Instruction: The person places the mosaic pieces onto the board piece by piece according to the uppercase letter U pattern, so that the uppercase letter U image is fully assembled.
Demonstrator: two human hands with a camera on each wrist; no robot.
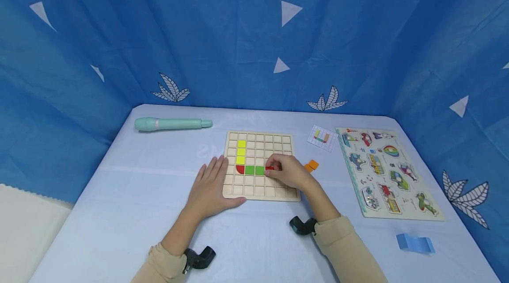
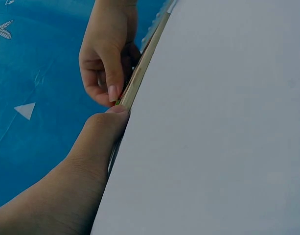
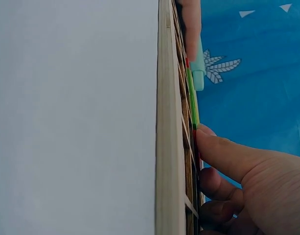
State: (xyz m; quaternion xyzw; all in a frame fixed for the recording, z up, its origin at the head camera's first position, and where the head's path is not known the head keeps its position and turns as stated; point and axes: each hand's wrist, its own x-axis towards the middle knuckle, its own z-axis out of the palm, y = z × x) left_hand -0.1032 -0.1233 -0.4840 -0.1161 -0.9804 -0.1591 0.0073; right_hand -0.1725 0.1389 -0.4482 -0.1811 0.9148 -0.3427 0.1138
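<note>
A wooden grid board (image 1: 258,192) lies on the table. On it stand a column of three yellow tiles (image 1: 241,151), a red rounded-corner tile (image 1: 240,169) below them, and two green tiles (image 1: 254,170) to the right. My right hand (image 1: 290,170) pinches a small red tile (image 1: 269,168) at the right end of the green ones; its fingers partly hide the piece. In the right wrist view the thumb (image 3: 228,152) presses at the board's surface. My left hand (image 1: 210,190) rests with straight fingers along the board's left edge, thumb at the near edge.
Orange tiles (image 1: 313,165) lie right of the board, beneath a printed pattern card (image 1: 322,138). Farther right are a picture puzzle board (image 1: 381,172) and a bent blue piece (image 1: 415,243). A teal stick-shaped object (image 1: 173,124) lies at the back left.
</note>
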